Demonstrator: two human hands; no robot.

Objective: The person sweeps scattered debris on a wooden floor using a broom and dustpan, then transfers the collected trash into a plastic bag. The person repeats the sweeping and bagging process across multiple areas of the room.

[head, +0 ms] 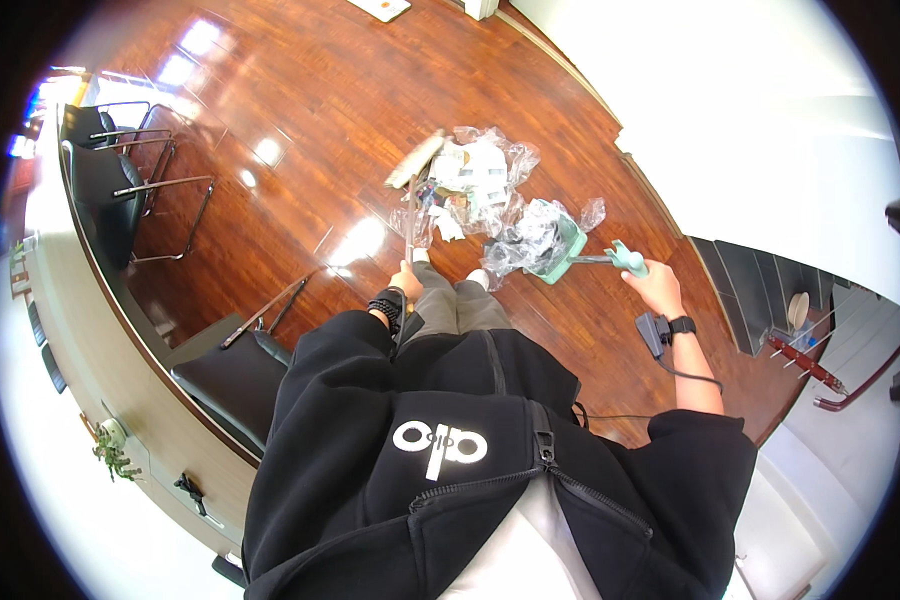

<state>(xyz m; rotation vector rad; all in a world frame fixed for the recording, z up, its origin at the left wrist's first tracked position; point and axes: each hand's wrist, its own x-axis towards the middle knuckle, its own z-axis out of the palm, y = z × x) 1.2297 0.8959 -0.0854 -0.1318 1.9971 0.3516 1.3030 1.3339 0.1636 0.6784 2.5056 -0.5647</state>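
My left hand (406, 281) grips the handle of a broom, whose pale bristle head (416, 159) rests on the floor at the left edge of a litter pile. My right hand (656, 285) is closed around the green top of a dustpan's handle. The green dustpan (568, 247) lies on the floor in front of my feet, with crumpled clear plastic in and over it. Beside it, more clear plastic wrapping (523, 159), white pieces (476, 169) and small mixed scraps form a heap that touches the pan's plastic.
Black chairs with metal frames (109, 187) stand along a long curved table (157, 390) at left. A nearer black chair (232, 375) is beside my left arm. White cabinets or walls (757, 150) bound the right side, and steps with a red railing (806, 364) lie at lower right.
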